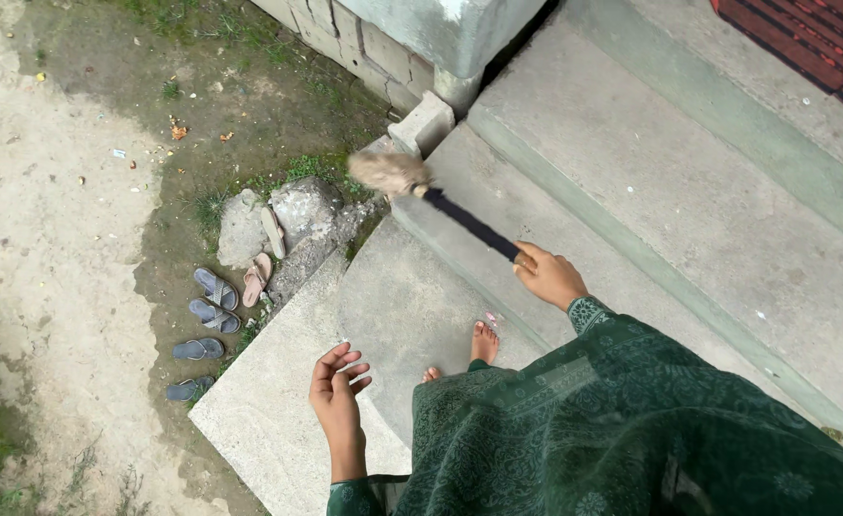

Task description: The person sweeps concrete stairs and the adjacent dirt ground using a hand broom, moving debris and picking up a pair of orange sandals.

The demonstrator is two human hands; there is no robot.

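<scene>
Draped in patterned dark green cloth [631,430], the person's body is being seen from above, with bare toes [483,341] showing on a concrete step [402,306] just below the right hand. A short broom [440,201] is being gripped by the right hand [547,275], whose fingers are being kept closed around the near end of the dark handle [474,225]. From that hand the broom is being held out forward and to the left, its long axis running on a slant from the fist up to the tan bristle head [388,172], which is blurred and is being carried over the edge of the steps, near a small concrete block [424,122]. The left hand [337,380] is being held open and empty, palm up and fingers loosely curled, low over the corner of the step and well apart from the broom; the right hand is plainly the nearer one to it. Beyond the left hand, further left, several pairs of sandals [213,320] are lying on bare earth [58,239] beside some grey stones [278,215]. To the right of the right hand, broad grey steps [689,210] are rising toward a dark red mat [822,38] at the frame's top corner.
</scene>
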